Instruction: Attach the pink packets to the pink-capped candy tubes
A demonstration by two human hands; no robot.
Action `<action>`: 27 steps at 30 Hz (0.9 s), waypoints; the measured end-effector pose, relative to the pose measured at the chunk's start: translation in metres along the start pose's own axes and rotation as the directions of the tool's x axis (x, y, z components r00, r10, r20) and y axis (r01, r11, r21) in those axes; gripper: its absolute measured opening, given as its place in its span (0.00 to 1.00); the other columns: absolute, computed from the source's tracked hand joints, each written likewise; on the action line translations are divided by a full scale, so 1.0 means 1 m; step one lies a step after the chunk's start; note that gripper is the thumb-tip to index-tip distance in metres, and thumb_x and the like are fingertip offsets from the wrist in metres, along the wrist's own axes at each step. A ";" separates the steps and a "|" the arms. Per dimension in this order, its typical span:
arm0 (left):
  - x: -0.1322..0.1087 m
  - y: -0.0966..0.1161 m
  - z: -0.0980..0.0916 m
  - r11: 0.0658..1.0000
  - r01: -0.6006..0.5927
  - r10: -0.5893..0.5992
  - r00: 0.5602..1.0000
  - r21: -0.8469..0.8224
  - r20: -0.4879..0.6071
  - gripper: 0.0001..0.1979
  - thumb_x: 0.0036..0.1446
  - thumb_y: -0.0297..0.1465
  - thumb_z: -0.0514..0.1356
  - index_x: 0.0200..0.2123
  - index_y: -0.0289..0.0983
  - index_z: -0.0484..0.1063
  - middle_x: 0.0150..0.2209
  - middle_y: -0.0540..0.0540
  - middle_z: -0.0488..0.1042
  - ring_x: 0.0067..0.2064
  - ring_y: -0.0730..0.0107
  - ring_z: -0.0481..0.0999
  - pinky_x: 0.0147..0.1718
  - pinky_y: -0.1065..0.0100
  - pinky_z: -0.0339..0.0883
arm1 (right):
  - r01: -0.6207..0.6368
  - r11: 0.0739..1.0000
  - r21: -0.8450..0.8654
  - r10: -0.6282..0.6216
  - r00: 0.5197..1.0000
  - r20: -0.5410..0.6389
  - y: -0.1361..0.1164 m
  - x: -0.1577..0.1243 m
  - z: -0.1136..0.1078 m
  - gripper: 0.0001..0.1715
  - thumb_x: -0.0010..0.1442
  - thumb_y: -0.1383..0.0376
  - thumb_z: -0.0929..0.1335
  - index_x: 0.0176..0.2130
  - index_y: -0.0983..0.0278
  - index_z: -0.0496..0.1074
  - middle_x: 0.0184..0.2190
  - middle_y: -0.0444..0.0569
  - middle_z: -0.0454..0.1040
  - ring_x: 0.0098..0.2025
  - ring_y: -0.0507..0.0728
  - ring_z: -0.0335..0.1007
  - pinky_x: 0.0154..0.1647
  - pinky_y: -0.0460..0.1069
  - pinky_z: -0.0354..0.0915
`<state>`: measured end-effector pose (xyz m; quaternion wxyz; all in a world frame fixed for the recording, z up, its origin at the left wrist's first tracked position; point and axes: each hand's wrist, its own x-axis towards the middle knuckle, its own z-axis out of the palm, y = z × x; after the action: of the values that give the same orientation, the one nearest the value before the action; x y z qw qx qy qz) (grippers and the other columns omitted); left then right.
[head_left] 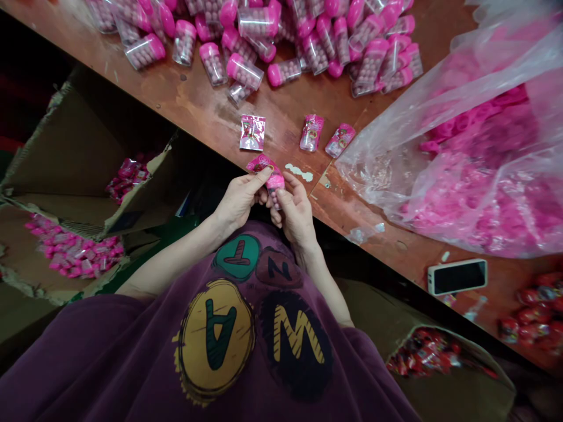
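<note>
Both hands, the left hand [240, 199] and right hand [297, 214], have fingers clamped on one pink-capped clear plastic tube [275, 186] and its pink foil sachet [260, 164]; three sachets [311, 132] just beyond it wait loose, many filled tubes [246, 70] lie farther up the brown wooden counter [193, 105].

Three loose pink sachets [310, 133] on worktop [197, 105]; one phone [457, 276]; one clear plastic bag [461, 146]; two open cartons [74, 158]; pink-capped tubes [281, 35] too many to count.

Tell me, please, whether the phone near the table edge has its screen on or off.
Off, as far as the view shows: the phone lies flat, face up, on the wooden table, and its screen is uniformly dark.
</note>
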<state>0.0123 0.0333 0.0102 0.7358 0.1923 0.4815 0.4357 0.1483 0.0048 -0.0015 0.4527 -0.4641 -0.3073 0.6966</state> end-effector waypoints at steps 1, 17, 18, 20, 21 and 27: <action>0.000 -0.001 0.000 1.000 -0.003 0.003 1.000 -0.003 -0.001 0.23 0.61 0.45 0.71 0.23 0.35 0.74 0.21 0.49 0.72 0.24 0.77 0.71 0.28 0.72 0.66 | 0.043 0.998 -0.053 -0.044 0.999 -0.021 0.002 0.000 0.001 0.35 0.65 0.46 0.73 0.62 0.52 0.59 0.29 0.35 0.71 0.18 0.46 0.57 0.16 0.44 0.54; -0.003 -0.001 -0.005 0.986 0.148 -0.144 0.988 -0.070 0.060 0.21 0.57 0.44 0.74 0.27 0.33 0.75 0.23 0.50 0.72 0.22 0.82 0.67 0.21 0.75 0.58 | 0.258 0.905 -0.337 -0.229 0.966 0.123 0.002 -0.004 -0.007 0.29 0.70 0.48 0.69 0.64 0.51 0.60 0.34 0.41 0.76 0.35 0.56 0.77 0.44 0.57 0.77; -0.003 -0.001 -0.005 0.988 0.142 -0.139 0.989 -0.059 0.050 0.21 0.56 0.44 0.74 0.27 0.33 0.75 0.23 0.50 0.72 0.22 0.81 0.67 0.21 0.75 0.57 | 0.260 0.899 -0.353 -0.232 0.965 0.121 0.003 -0.004 -0.006 0.29 0.70 0.48 0.70 0.63 0.51 0.61 0.34 0.41 0.76 0.35 0.55 0.77 0.43 0.57 0.76; -0.003 -0.001 -0.004 0.991 0.127 -0.125 0.992 -0.037 0.032 0.21 0.55 0.44 0.75 0.27 0.33 0.74 0.22 0.51 0.71 0.22 0.81 0.67 0.21 0.74 0.57 | 0.262 0.881 -0.394 -0.240 0.965 0.104 0.007 -0.003 -0.006 0.29 0.69 0.48 0.70 0.63 0.52 0.61 0.33 0.41 0.77 0.35 0.55 0.77 0.41 0.55 0.75; -0.003 -0.001 -0.003 0.992 0.120 -0.119 0.993 -0.028 0.023 0.21 0.55 0.44 0.75 0.26 0.34 0.74 0.21 0.51 0.71 0.22 0.81 0.67 0.21 0.74 0.56 | 0.260 0.879 -0.400 -0.243 0.965 0.095 0.009 -0.002 -0.006 0.29 0.69 0.48 0.70 0.63 0.53 0.61 0.33 0.40 0.77 0.34 0.54 0.77 0.40 0.54 0.74; -0.005 0.000 -0.001 0.995 0.092 -0.092 0.996 -0.036 -0.006 0.20 0.55 0.43 0.75 0.26 0.34 0.74 0.21 0.51 0.71 0.22 0.81 0.67 0.21 0.74 0.56 | 0.254 0.910 -0.329 -0.251 0.967 0.052 0.015 -0.001 -0.006 0.27 0.69 0.48 0.71 0.58 0.55 0.61 0.32 0.38 0.76 0.32 0.51 0.75 0.35 0.50 0.69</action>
<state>0.0111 0.0291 0.0122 0.7565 0.1552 0.4848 0.4106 0.1487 -0.0024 -0.0156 0.4525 -0.4873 -0.4798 0.5723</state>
